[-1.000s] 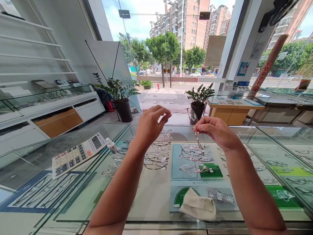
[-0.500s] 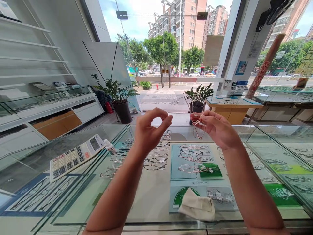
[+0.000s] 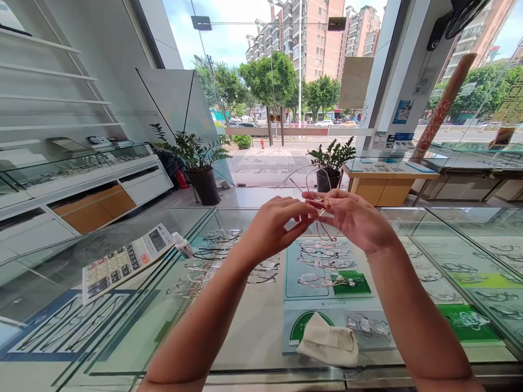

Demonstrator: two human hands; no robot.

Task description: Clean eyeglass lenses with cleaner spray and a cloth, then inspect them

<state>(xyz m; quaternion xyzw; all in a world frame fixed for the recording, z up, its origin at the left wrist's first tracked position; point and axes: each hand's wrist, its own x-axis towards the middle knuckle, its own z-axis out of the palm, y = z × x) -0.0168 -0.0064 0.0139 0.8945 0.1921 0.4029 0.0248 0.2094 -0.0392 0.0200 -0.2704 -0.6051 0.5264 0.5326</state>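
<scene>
A pair of thin-rimmed eyeglasses point(image 3: 332, 238) is held up above the glass counter, one lens above the other. My right hand point(image 3: 355, 220) is closed on its middle, fingers pinching the frame near the bridge. From the left, my left hand point(image 3: 281, 220) reaches to the same spot, its thumb and fingertips pressed together at the frame; whether they grip a part of it is too small to tell. Below lie rows of eyeglasses point(image 3: 322, 253) on a pale blue board point(image 3: 292, 272), and a beige cloth point(image 3: 329, 343) rests at the near edge.
On the counter's left stand a calculator point(image 3: 126, 261) and a small white bottle point(image 3: 182, 245). A blue-edged tray point(image 3: 24, 348) with glasses lies at the lower left. Potted plants point(image 3: 205, 185) stand beyond the counter, and more display cases point(image 3: 469, 256) are on the right.
My left hand has moved right and turned to meet the eyeglasses at my right hand. The eyeglasses and my right hand have shifted slightly left and tilted.
</scene>
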